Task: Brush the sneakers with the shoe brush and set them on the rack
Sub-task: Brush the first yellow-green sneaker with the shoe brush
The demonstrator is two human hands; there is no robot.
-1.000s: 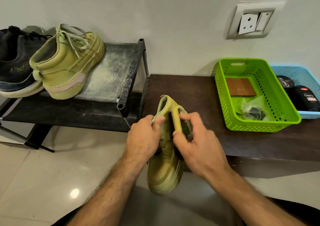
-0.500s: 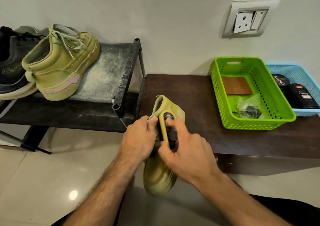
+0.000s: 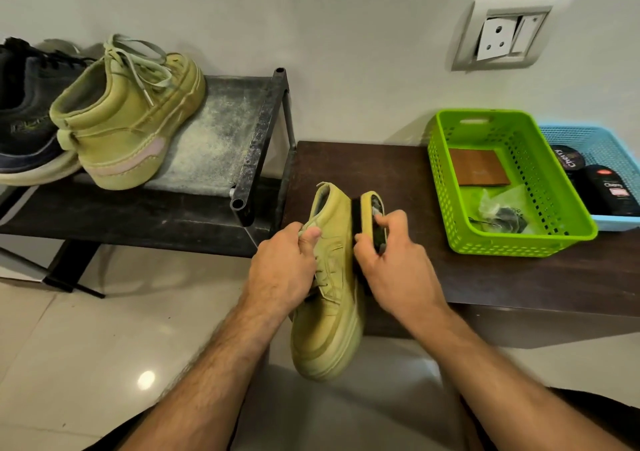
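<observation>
An olive-green sneaker [image 3: 329,312] hangs in the air in front of the dark table, toe towards me. My left hand [image 3: 282,270] grips it at the collar, thumb on the upper. My right hand [image 3: 391,263] grips the shoe brush [image 3: 372,215], whose dark bristles press against the sneaker's right side near the heel. The matching olive sneaker [image 3: 128,121] stands on the dusty metal shoe rack [image 3: 221,132] at the left, laces loose, toe towards the wall.
A dark sneaker [image 3: 27,115] sits at the rack's far left. On the dark wooden table [image 3: 363,170] stand a green basket [image 3: 509,243] with a brown card and a plastic bag, and a blue basket [image 3: 588,139] with polish containers. A wall socket [image 3: 502,31] is above.
My right hand has slid the brush from the sneaker's middle up towards its heel on the right side. My left hand keeps its hold on the collar.
</observation>
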